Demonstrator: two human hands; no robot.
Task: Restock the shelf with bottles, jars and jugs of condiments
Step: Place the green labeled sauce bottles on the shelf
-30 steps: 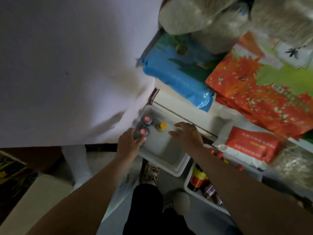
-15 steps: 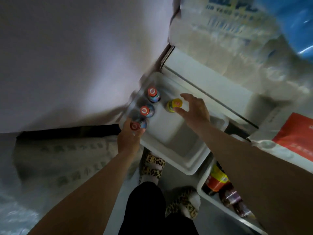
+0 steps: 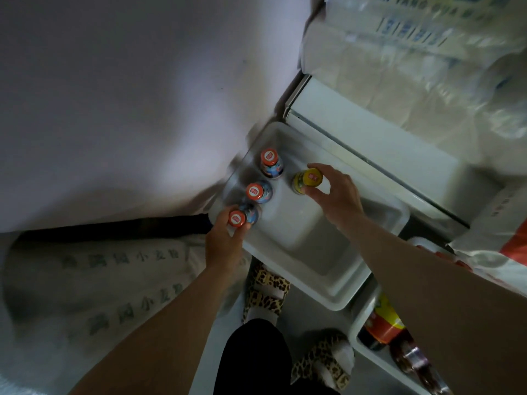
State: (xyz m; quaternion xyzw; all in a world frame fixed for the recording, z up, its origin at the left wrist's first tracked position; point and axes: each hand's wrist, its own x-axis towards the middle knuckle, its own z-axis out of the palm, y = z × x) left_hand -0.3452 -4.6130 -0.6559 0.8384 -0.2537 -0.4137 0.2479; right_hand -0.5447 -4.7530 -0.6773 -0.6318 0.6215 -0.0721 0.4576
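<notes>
So the whole thing centres on a white plastic bin (image 3: 328, 283) sitting low in front of the person, and everything else is easiest to place off that. Along the bin's left wall there's a row of three small red-capped bottles: the far one (image 3: 270, 162) up by the back corner, the middle one (image 3: 256, 191) just in front of it, and the near one (image 3: 238, 218) down by the front-left corner. The left hand (image 3: 225, 243) has its fingers curled round that near bottle, gripping it just below the cap at the bin's edge. The right hand (image 3: 335, 192) reaches into the bin from the right and pinches a yellow-capped bottle (image 3: 308, 179), thumb on the near side and fingers over the far side of the cap; that bottle stands upright just right of the far red-capped one. The rest of the bin floor is bare white plastic. To the right of the bin sits a second white bin (image 3: 368, 349) with dark bottles lying in it, one with a red and yellow label. Below the bin's front edge you can see leopard-print slippers (image 3: 268, 292) on the floor.
</notes>
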